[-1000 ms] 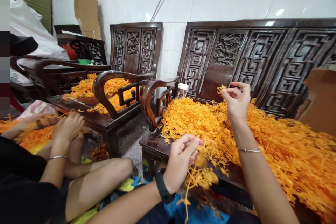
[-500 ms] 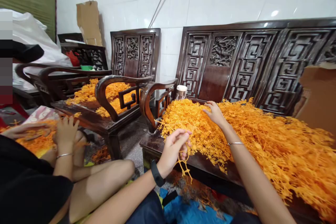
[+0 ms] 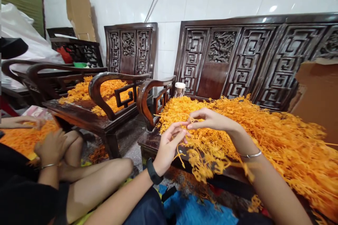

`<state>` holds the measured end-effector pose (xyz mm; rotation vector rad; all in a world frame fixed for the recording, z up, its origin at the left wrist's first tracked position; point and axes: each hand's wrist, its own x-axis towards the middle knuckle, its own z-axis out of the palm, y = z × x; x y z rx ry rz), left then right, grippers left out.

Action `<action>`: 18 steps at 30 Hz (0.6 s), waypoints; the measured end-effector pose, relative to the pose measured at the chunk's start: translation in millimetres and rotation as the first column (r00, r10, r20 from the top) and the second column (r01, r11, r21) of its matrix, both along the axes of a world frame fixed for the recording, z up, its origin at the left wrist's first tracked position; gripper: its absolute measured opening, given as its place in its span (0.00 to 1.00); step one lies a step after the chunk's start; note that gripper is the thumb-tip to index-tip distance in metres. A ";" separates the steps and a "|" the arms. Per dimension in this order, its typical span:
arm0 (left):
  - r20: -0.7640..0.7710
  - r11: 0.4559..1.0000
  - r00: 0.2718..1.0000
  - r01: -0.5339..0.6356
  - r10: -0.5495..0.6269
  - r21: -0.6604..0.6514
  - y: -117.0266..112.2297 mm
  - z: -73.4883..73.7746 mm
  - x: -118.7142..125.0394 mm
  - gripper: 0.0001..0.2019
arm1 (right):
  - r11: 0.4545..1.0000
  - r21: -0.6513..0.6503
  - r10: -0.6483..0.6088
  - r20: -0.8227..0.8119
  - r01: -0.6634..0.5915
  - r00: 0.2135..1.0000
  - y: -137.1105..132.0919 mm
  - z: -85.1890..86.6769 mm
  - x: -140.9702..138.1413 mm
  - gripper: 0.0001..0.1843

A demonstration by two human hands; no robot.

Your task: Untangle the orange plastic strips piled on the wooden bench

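Note:
My left hand (image 3: 169,144), with a dark band at the wrist, pinches thin orange branching strands (image 3: 180,156) that dangle below its fingers. My right hand (image 3: 211,119), wearing a silver bangle, is bent over with thumb and fingertips together, meeting the left fingertips at a thin strand. Beneath the right hand hangs a blurred clump of orange branching pieces (image 3: 206,163), in front of the seat's edge. Whether the clump hangs from the hand or is dropping I cannot tell. Behind both hands a large heap of the same pieces (image 3: 277,140) covers the bench.
A lidded cup (image 3: 180,89) stands by the bench's armrest (image 3: 144,95). Brown cardboard (image 3: 317,91) leans at the right. On the left a carved chair (image 3: 79,112) holds more orange pieces, and another person's hands (image 3: 51,144) work over a pile. Blue sheeting (image 3: 195,211) lies below.
My right hand has come from the heap leftward and down to my left hand. A clump of orange pieces now hangs below it. The view has shifted slightly.

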<state>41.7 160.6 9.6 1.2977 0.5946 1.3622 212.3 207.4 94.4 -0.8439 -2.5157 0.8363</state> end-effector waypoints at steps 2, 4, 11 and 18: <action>0.039 0.991 0.990 -0.133 0.134 -0.029 3.1 -1.0 1.4 0.15 | 0.986 0.111 -0.112 -0.103 0.123 0.988 -3.4 0.5 1.8 0.14; 0.105 0.947 0.941 -0.321 0.322 -0.025 4.0 -2.0 1.4 0.14 | 0.907 0.237 -0.266 -0.319 0.348 0.910 -5.7 -0.3 4.0 0.14; 0.092 0.987 0.996 -0.028 0.013 0.158 -12.7 3.4 0.0 0.20 | 0.437 0.399 -0.172 -0.843 0.806 0.510 -28.3 -13.0 -10.4 0.06; 0.497 0.908 0.816 0.402 -0.295 -0.121 -4.8 9.8 4.0 0.40 | 0.622 0.645 -0.034 -0.543 0.443 0.839 -45.3 -58.3 -12.5 0.21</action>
